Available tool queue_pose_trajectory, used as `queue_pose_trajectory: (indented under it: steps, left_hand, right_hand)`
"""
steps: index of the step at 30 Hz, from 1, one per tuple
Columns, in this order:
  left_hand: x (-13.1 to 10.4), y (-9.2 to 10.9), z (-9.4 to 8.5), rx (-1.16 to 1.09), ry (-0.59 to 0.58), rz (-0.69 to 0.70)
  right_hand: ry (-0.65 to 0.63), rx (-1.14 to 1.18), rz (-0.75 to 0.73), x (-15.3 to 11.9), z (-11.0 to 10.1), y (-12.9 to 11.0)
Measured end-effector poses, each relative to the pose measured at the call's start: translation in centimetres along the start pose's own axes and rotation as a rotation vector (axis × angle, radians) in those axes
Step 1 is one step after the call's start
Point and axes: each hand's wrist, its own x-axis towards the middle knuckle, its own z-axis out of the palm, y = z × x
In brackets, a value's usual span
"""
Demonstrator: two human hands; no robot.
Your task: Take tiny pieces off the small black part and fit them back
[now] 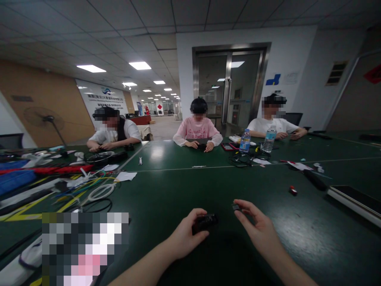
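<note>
My left hand (190,230) is wrapped round a small black device (210,219), with thumb and fingers on either side of it above the green table. Its exact kind is too dark to tell. To the right of it, my right hand (256,222) pinches a small dark rectangular piece (236,207) between thumb and fingertips. The piece and the device are apart, with a short gap between them. Beyond my right hand, a small red and black object (293,190) lies on the table.
Cables (101,192), papers (126,176) and a blue tray (16,180) crowd the left side. A small wrench (140,161) lies farther off. Two bottles (245,141) stand among black wires. At right lies a flat dark-topped device (355,202). Several people sit across the table (166,182).
</note>
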Motion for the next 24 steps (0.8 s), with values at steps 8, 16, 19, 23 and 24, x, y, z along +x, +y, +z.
queue_pose_trajectory:
  steps: [8, 16, 19, 23, 24]
  left_hand:
    - [0.1, -0.2, 0.0, 0.003, -0.015, 0.050]
    - [0.1, -0.3, 0.1, -0.009, -0.041, 0.075]
    - [0.1, -0.3, 0.1, -0.005, -0.051, 0.088]
    - [0.1, -0.4, 0.1, -0.001, -0.067, 0.082]
    - [0.1, -0.4, 0.1, 0.002, -0.067, 0.079]
  right_hand:
    - [-0.148, 0.089, 0.052, -0.6, 1.1, -1.2]
    - [-0.332, 0.101, 0.013, -1.6, 2.6, -1.6]
    - [-0.382, 0.096, 0.012, -1.7, 3.1, -1.3]
    - [-0.430, 0.103, 0.007, -1.6, 3.1, -1.1]
    - [-0.441, 0.108, 0.011, -1.6, 3.0, -1.1]
